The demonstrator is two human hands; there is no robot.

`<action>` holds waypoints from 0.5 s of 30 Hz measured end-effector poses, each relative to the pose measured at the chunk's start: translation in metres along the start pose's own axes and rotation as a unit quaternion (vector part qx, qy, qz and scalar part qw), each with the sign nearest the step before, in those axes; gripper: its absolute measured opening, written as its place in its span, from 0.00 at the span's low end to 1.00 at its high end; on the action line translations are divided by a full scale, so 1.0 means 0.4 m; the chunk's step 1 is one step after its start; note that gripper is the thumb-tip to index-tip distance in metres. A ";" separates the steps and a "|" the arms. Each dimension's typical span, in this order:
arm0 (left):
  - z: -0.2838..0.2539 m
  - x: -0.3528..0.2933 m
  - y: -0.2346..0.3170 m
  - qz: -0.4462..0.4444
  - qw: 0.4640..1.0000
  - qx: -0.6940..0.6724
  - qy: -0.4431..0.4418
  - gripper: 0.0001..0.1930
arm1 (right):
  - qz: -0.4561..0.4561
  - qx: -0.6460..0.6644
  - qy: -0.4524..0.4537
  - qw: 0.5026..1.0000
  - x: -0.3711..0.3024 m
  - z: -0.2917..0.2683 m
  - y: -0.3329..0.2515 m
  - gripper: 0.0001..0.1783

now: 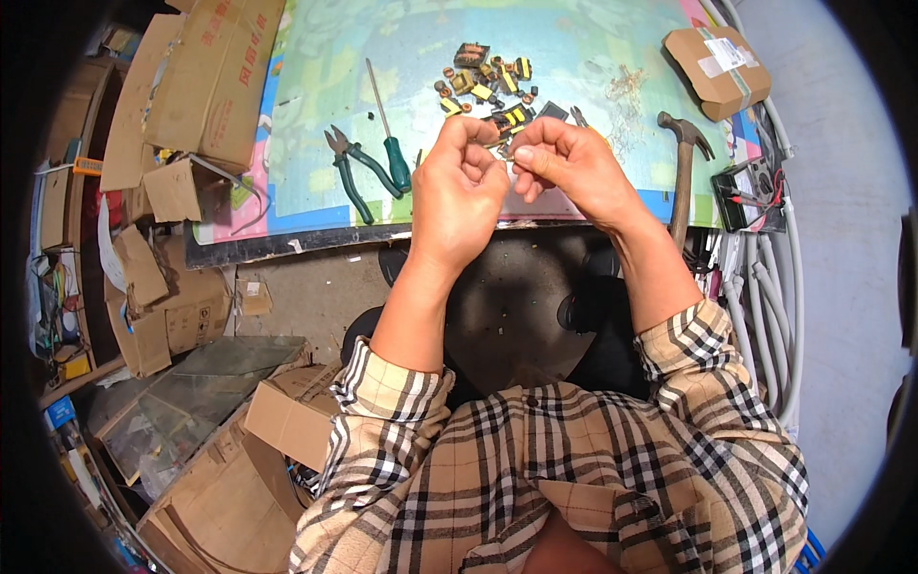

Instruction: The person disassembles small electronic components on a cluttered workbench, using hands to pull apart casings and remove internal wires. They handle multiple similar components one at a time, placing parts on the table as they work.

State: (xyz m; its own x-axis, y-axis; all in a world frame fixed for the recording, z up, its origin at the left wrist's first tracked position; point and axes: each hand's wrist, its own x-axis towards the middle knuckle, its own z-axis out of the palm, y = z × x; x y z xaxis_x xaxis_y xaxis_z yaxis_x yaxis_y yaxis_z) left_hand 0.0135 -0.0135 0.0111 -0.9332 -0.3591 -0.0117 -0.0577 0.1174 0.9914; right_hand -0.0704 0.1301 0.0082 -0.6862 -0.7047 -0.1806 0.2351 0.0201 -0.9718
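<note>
Over the near edge of the table, my left hand (455, 196) is closed with its fingers curled inward. Close to it, my right hand (578, 172) is closed too, thumb and forefinger pressed together. What either hand holds, if anything, is too small or hidden to name. Just beyond the hands lies a pile of small transformers and coils (481, 84) with yellow tape and copper windings. A pair of dark green-handled pliers (356, 172) and a green-handled screwdriver (396, 163) lie left of my left hand. To the right of my right hand rests a wooden-handled hammer (683, 172).
A patterned mat (354, 57) covers the table. Fine wire scraps (626, 91) are scattered at its right. A cardboard package (717, 72) and a black meter with red leads (746, 194) sit along the right edge. Large cardboard boxes (212, 81) stand at the left, with grey pipes (773, 316) at the right.
</note>
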 end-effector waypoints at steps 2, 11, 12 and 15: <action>0.002 -0.001 0.004 0.019 1.000 0.021 -0.001 0.04 | 0.003 0.003 0.004 1.000 0.001 -0.005 0.008 0.10; -0.008 0.004 -0.005 0.031 0.997 0.045 -0.045 0.05 | -0.006 0.008 0.001 1.000 0.001 -0.006 0.011 0.11; -0.010 0.006 -0.006 0.021 0.998 0.032 -0.057 0.05 | -0.008 0.004 -0.003 1.000 0.000 -0.004 0.010 0.11; -0.013 0.010 -0.012 0.009 0.997 0.017 -0.081 0.05 | -0.007 -0.006 -0.003 1.000 -0.001 -0.003 0.011 0.11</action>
State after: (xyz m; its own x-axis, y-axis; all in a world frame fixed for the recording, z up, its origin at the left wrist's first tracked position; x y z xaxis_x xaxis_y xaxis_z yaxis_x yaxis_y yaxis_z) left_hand 0.0118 -0.0203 0.0071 -0.9789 -0.2037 -0.0172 -0.0494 0.1542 0.9868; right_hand -0.0700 0.1314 0.0038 -0.6853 -0.7088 -0.1669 0.2183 0.0187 -0.9757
